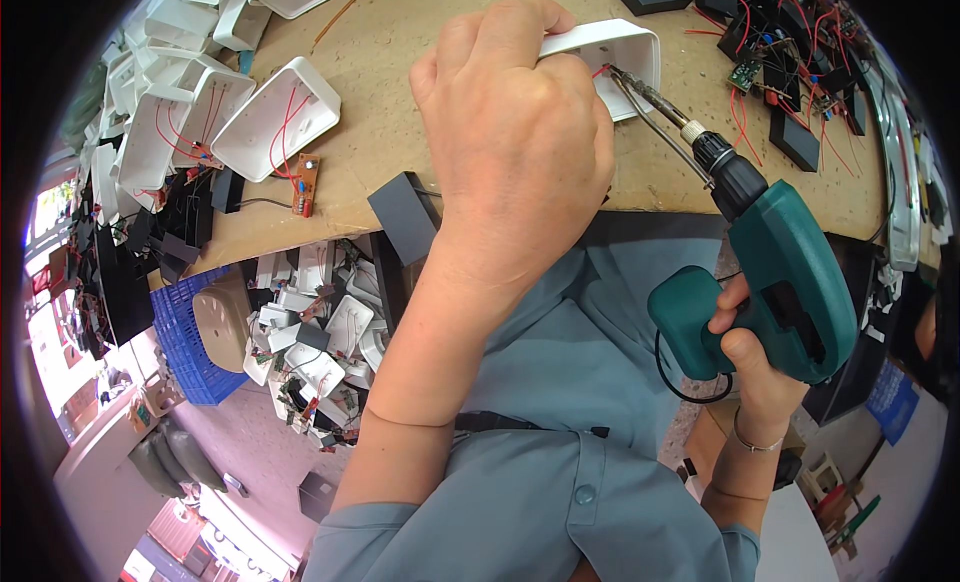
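A white rectangular plastic housing (625,52) is held on the far part of the brown workbench (400,72), just right of centre, with its open side turned toward the person. It is gripped by the left hand (515,132), whose fingers are closed over its left end and top edge; most of the housing is covered by the back of that hand. The long metal bit of a teal pistol-grip electric screwdriver (770,282) is pushed into the housing's cavity, where a thin red wire can be seen. The screwdriver's handle is clasped by the right hand (745,367), fingers wrapped tightly round it, low on the right; a thin bracelet is worn at that wrist.

To the left on the bench, more open white plastic housings (275,117) with red wires are piled, and a small brown circuit board (305,185) lies just beside them. A flat black rectangular block (405,217) overhangs the near bench edge. At the far right, black blocks and green circuit boards with red wires (790,52) are scattered. Below the bench on the left, a blue plastic crate (190,352) is set, with a heap of white and black parts (310,342) beside it.
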### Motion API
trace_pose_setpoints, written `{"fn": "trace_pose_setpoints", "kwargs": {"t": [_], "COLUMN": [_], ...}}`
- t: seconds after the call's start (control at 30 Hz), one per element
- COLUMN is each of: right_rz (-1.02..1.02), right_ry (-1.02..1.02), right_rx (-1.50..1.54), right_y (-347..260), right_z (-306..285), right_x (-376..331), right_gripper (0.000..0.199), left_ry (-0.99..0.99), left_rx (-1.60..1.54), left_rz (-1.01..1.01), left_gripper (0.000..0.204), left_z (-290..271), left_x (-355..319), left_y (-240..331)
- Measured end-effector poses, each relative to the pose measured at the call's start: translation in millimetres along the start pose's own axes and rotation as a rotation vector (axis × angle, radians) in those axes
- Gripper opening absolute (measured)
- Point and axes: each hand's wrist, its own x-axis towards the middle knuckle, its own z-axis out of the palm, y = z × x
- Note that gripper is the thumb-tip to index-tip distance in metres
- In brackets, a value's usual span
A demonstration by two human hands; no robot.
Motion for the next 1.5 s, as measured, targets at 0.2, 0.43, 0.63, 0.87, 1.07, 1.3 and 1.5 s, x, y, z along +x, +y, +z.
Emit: {"fn": "trace_pose_setpoints", "kwargs": {"t": [0.2,0.43,0.63,0.87,1.07,1.3,1.5], "right_rz": [-0.001,0.02,0.037,-0.035,0.049,0.057,0.083], "right_ry": [-0.014,0.019,0.034,-0.031,0.001,-0.006,0.014], "right_rx": [0.091,0.008,-0.02,0.064,0.111,0.072,0.059], "right_y": [-5.7,-5.0,-10.9,-6.3,-9.5,-12.3,-14.3], "right_z": [2.3,2.2,6.4,2.7,5.7,7.6,8.5], "right_x": [-2.0,-3.0,-4.0,-4.1,-6.9,-4.6,-4.4], "right_gripper": [0.043,0.054,0.069,0.049,0.046,0.042,0.04], "left_ry": [-0.455,-0.521,-0.027,-0.174,-0.064,-0.717,-0.353], "left_rx": [0.202,0.267,0.026,-0.043,0.064,0.294,0.162], "left_rz": [-0.333,-0.437,-0.021,-0.224,-0.041,-0.542,-0.264], "left_gripper": [0.005,0.003,0.005,0.005,0.006,0.005,0.005], "left_z": [-6.4,-22.7,-1.3,-10.7,-5.0,-23.3,-12.1], "left_x": [15.8,18.0,0.7,-1.2,1.4,36.0,11.5], "left_y": [11.5,29.9,1.8,10.0,4.2,31.3,11.6]}}
